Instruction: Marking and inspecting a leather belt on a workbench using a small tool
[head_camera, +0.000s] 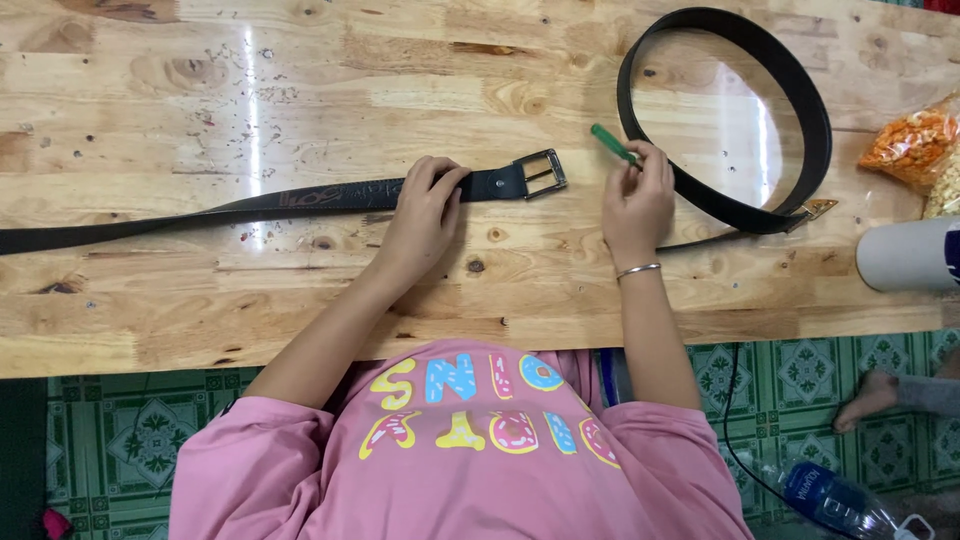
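Glossy knotted wood table (200, 290): left hand (425, 215) presses flat black leather belt (300, 200); right hand (637, 200) pinches green-handled tool (612, 144).

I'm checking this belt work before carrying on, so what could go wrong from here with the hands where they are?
The green-handled tool in the right hand could slip toward the left hand, which presses the flat belt close to its buckle. The coiled belt lies right beside the right hand and might get nudged. The tool's tip could also scratch the wooden table.

Left hand (425, 205) on flat belt (300, 198)
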